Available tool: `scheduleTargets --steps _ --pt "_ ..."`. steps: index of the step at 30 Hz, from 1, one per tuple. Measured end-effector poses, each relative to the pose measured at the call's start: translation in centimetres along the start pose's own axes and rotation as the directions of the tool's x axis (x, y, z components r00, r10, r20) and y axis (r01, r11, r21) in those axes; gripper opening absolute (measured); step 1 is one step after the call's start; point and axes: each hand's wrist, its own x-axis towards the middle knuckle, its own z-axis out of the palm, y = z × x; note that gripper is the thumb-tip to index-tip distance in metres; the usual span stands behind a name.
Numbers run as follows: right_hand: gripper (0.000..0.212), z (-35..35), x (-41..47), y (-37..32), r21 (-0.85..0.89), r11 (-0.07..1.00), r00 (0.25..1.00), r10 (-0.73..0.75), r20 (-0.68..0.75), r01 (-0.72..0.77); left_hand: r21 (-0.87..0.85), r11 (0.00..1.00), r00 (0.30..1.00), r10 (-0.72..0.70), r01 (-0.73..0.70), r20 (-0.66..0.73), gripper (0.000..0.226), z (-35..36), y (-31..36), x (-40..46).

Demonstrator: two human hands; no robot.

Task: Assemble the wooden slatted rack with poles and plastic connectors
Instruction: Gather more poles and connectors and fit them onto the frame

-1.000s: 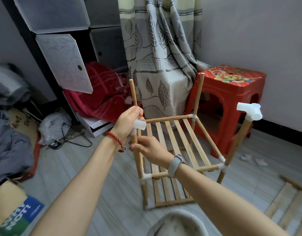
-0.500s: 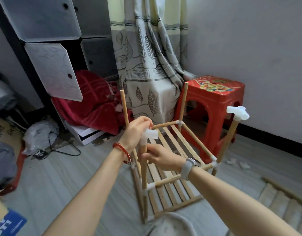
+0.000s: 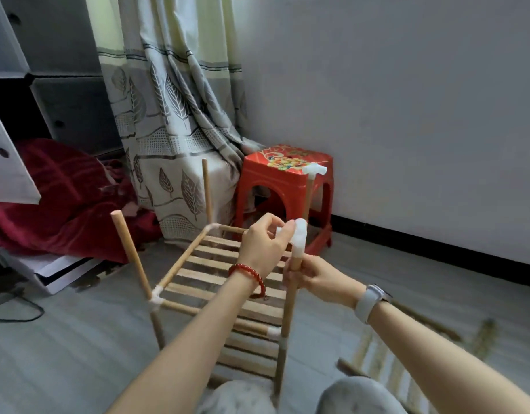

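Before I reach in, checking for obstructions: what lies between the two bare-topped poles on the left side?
In the head view, only a wooden rail joins the near pole and far pole, low down.

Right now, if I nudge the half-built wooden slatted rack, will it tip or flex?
Likely wobbly: the half-built wooden slatted rack stands on thin poles joined only by white plastic connectors. Probably light, being slim slats. The right hand gripping one pole should steady it.
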Motion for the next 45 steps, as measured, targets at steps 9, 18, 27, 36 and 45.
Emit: scheduleTargets --steps 9,18,27,36,45 --pt "0.013 -5.0 -0.9 3.3 -0.067 0.99 0.977 0.111 -0.18 -0.124 -0.098 0.984 0.977 0.161 -0.148 0.14 0.034 5.2 1.1 2.3" --pt "0.01 -4.5 -0.7 5.0 -0.042 0.994 0.963 0.085 -0.255 -0.099 -0.115 0.977 0.98 0.187 -0.179 0.065 0.02 6.9 1.4 3.3" --pt "0.026 -4.1 -0.9 6.1 -0.069 0.993 0.973 0.083 -0.217 -0.1 -0.292 0.948 0.933 0.213 -0.125 0.291 0.018 6.7 0.3 4.6" --pt "0.023 -3.8 0.4 5.0 -0.124 0.987 0.988 0.085 -0.131 -0.102 -0.265 0.955 0.934 0.209 -0.132 0.291 0.019 5.2 -0.7 5.1" --pt "0.022 -3.8 -0.9 4.9 -0.061 0.991 0.988 0.116 -0.097 -0.122 -0.14 0.972 0.947 0.217 -0.188 0.237 0.039 3.5 -1.4 2.9"
